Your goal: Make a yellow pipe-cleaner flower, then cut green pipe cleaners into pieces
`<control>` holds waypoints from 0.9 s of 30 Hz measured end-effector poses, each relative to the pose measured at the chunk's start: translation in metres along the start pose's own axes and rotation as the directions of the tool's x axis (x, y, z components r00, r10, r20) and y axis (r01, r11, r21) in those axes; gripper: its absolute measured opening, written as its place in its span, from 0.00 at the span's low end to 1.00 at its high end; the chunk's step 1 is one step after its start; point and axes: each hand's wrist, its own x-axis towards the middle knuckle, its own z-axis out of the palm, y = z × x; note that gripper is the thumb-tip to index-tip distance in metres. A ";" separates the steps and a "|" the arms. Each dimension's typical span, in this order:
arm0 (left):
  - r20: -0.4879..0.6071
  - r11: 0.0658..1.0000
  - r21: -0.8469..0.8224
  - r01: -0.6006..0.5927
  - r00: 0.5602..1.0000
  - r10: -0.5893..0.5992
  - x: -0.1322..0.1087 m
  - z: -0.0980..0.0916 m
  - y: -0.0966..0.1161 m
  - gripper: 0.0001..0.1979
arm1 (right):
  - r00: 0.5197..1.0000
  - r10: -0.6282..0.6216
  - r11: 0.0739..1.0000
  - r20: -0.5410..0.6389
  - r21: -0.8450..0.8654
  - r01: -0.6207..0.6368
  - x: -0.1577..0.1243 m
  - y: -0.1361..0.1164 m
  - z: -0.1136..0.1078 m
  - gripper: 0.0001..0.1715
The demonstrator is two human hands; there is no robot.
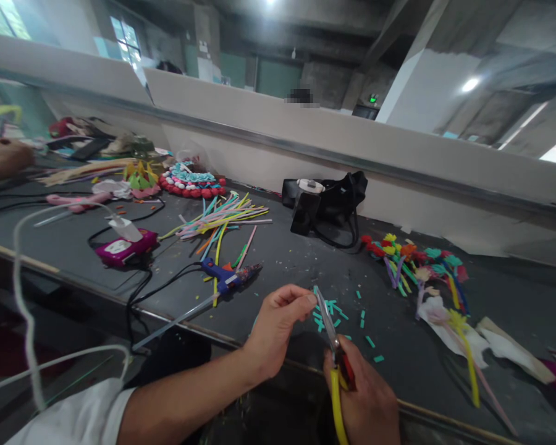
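Concrete columns and a low pale partition point(259, 120) stand behind a dark table point(278, 262), on which craft materials lie in separate groups. I observe both hands through the head camera, at the front edge.

Left hand point(278, 327): thumb and forefinger are pressed together, apparently pinching a narrow teal strip point(315, 288), of which only a short end shows at the blade tips. Right hand point(368, 389): fingers are wrapped around the yellow and red handles of the scissors point(335, 346); the blades point away from me and look nearly closed. Teal clippings point(330, 306) lie beneath and to the right of the blades.

Hazards, in my judgement:

1. Cut fingertip. Cause: the left fingertips sit just beside the blade tips, and the short strip leaves little margin.
2. Scattered clippings. Cause: the pieces are light and loose, and a sweep of the right wrist could brush some off the table.
3. Dislodged blue glue gun point(229, 281). Cause: its clear glue stick point(178, 322) projects past the table edge near the left forearm, which could catch it (whether the nozzle is hot, I cannot tell).

Bundled fuzzy stems point(222, 219) lie beyond the glue gun, well apart from the blades.
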 end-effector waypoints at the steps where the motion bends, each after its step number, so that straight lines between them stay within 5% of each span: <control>1: 0.000 1.000 0.007 -0.004 1.000 0.004 0.000 0.000 0.000 0.06 | 1.000 -0.003 1.000 0.004 0.003 0.003 -0.001 0.001 0.000 0.19; 8: 0.009 1.000 0.021 -0.010 1.000 0.010 -0.001 0.000 0.000 0.07 | 0.998 0.013 0.999 0.059 0.035 -0.015 -0.005 0.004 -0.002 0.18; 12: 0.031 0.998 0.058 -0.019 0.999 0.018 -0.001 0.000 0.000 0.06 | 0.995 0.095 0.987 -0.006 0.129 -0.094 -0.001 0.000 0.000 0.18; 17: 0.064 0.953 0.291 -0.083 0.996 0.067 0.000 0.000 -0.001 0.05 | 0.963 0.266 0.913 0.050 0.308 -0.268 0.005 0.000 -0.003 0.20; 20: 0.238 0.746 0.591 -0.308 0.950 0.204 -0.002 -0.001 -0.006 0.04 | 0.895 0.427 0.814 0.125 0.377 -0.441 0.006 0.003 -0.007 0.25; 24: 0.607 0.185 0.688 -0.701 0.697 0.382 -0.007 -0.004 -0.021 0.04 | 0.828 0.521 0.718 0.207 0.418 -0.556 0.007 0.008 -0.012 0.30; 27: 0.734 -0.087 0.634 -0.769 0.563 0.380 -0.009 -0.006 -0.030 0.05 | 0.821 0.534 0.705 0.200 0.430 -0.564 0.009 0.011 -0.012 0.30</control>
